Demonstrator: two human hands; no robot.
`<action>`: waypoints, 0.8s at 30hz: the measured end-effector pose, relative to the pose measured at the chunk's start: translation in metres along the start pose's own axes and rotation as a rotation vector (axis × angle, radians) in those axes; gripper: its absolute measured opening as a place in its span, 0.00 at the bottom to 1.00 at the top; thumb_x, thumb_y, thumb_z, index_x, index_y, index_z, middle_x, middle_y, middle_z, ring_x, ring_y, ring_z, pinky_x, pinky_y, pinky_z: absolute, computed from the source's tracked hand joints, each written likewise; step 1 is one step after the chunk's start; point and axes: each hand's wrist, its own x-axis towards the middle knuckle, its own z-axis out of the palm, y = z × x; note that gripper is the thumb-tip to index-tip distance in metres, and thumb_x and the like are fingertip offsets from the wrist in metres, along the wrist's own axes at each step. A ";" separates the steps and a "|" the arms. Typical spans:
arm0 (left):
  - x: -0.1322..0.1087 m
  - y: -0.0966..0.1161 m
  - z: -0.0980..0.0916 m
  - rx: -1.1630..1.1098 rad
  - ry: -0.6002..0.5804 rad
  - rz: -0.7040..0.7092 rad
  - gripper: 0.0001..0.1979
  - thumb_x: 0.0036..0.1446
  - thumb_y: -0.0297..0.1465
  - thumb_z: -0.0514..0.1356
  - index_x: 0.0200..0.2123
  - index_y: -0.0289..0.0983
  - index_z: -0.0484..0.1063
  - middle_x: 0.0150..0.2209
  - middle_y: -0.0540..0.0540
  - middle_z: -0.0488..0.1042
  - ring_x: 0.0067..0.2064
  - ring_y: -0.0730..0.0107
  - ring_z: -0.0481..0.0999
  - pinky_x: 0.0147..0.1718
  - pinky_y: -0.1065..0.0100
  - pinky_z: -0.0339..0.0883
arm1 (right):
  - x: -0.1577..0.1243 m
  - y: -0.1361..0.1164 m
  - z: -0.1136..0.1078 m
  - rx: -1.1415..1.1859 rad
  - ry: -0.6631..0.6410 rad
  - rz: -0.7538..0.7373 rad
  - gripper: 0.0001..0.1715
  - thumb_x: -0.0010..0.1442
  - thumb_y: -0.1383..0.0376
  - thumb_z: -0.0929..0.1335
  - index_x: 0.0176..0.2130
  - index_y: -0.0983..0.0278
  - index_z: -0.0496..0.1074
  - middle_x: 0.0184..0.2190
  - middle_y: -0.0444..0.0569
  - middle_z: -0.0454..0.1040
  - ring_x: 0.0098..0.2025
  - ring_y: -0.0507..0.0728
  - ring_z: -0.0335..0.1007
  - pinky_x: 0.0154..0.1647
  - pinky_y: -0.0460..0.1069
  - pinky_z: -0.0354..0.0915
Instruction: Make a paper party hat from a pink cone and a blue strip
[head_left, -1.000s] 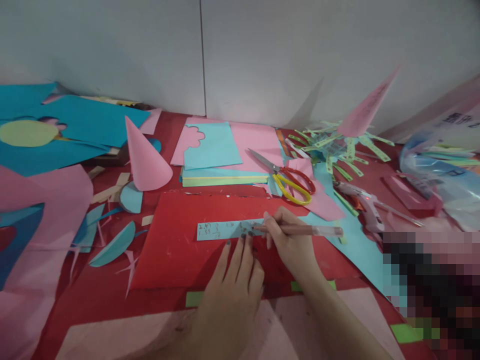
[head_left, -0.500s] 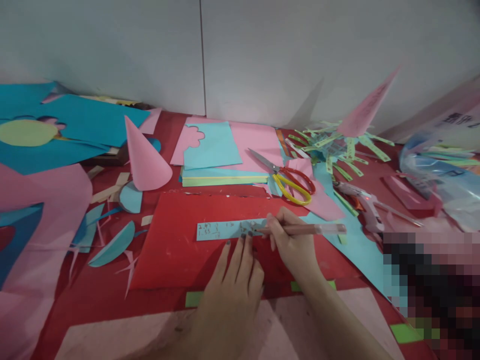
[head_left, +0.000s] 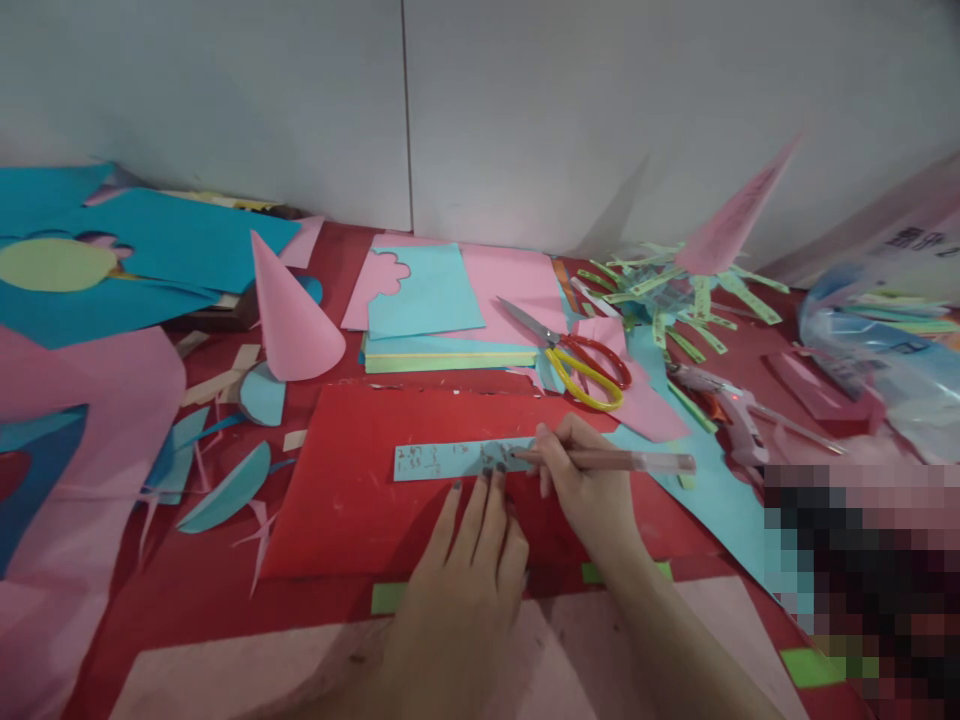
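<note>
A narrow light-blue paper strip [head_left: 442, 461] with small handwritten marks lies across a red sheet [head_left: 352, 480]. My left hand [head_left: 469, 575] rests flat, fingers stretched out, their tips pressing the strip's lower edge. Just to its right, my right hand [head_left: 585, 480] is closed around a pinkish pen [head_left: 622, 460], whose tip touches the right part of the strip.
Red-and-yellow scissors [head_left: 581, 365] lie behind the red sheet. A pink paper cone [head_left: 289, 320] stands at left, a paper stack [head_left: 442, 300] in the middle. Green strips [head_left: 675, 290] and a glue gun [head_left: 720, 405] lie at right, blue and pink sheets [head_left: 90, 260] at left.
My right hand and the pen have shifted slightly to the right along the strip. My left hand has stayed put.
</note>
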 end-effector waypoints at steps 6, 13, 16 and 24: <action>0.000 0.000 0.001 -0.006 0.002 -0.006 0.16 0.57 0.35 0.49 0.44 0.33 0.67 0.53 0.38 0.66 0.58 0.58 0.60 0.55 0.57 0.51 | -0.001 -0.001 -0.001 -0.019 0.011 0.006 0.20 0.57 0.62 0.62 0.18 0.60 0.54 0.09 0.36 0.58 0.18 0.51 0.64 0.25 0.46 0.62; 0.000 0.000 0.001 -0.006 0.000 -0.001 0.16 0.57 0.35 0.49 0.45 0.33 0.67 0.53 0.39 0.67 0.57 0.58 0.60 0.54 0.56 0.52 | -0.001 -0.002 -0.001 -0.005 0.037 -0.001 0.20 0.57 0.63 0.62 0.17 0.60 0.54 0.09 0.37 0.60 0.20 0.51 0.66 0.26 0.45 0.61; 0.000 0.000 0.000 0.001 -0.008 -0.002 0.16 0.57 0.35 0.49 0.45 0.33 0.67 0.53 0.38 0.66 0.58 0.58 0.59 0.54 0.56 0.52 | -0.001 -0.002 -0.001 -0.039 0.044 0.011 0.20 0.57 0.64 0.62 0.17 0.60 0.54 0.09 0.37 0.59 0.19 0.51 0.66 0.25 0.45 0.61; 0.000 0.000 0.001 -0.001 0.013 -0.003 0.16 0.57 0.35 0.50 0.44 0.33 0.67 0.52 0.37 0.67 0.57 0.57 0.61 0.54 0.56 0.52 | -0.001 -0.002 -0.001 -0.009 0.027 0.002 0.20 0.58 0.62 0.62 0.17 0.60 0.54 0.10 0.37 0.59 0.20 0.51 0.66 0.26 0.45 0.61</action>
